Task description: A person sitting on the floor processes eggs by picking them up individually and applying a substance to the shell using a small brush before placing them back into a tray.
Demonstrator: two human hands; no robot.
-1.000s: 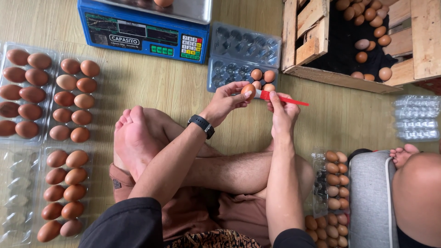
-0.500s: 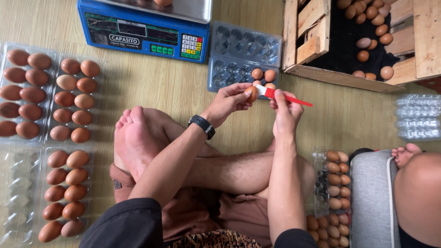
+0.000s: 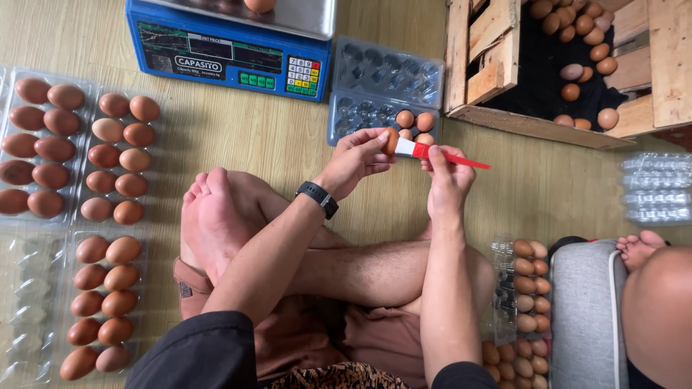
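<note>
Left hand: left hand [image 3: 357,160] pinches one brown egg [image 3: 390,140] in its fingertips, held up above the wooden floor [image 3: 238,137].
Right hand: right hand [image 3: 447,180] has its grip pressed shut on one brush [image 3: 440,153] with a red handle; the white bristles touch the egg.
Tray in front: one clear egg tray [image 3: 386,90] lies open just past the hands, with three eggs showing in its near half.
Trays on the left: four clear trays [image 3: 76,216] full of brown eggs, two up top and two below.
Scale: one blue scale [image 3: 231,43] with one egg on its metal plate.
Crate: one wooden crate [image 3: 569,65] on the right with many eggs inside, too many to count well.
Legs: two bare legs crossed on the floor.
Wrist: one black watch [image 3: 318,197] on the left arm.
</note>
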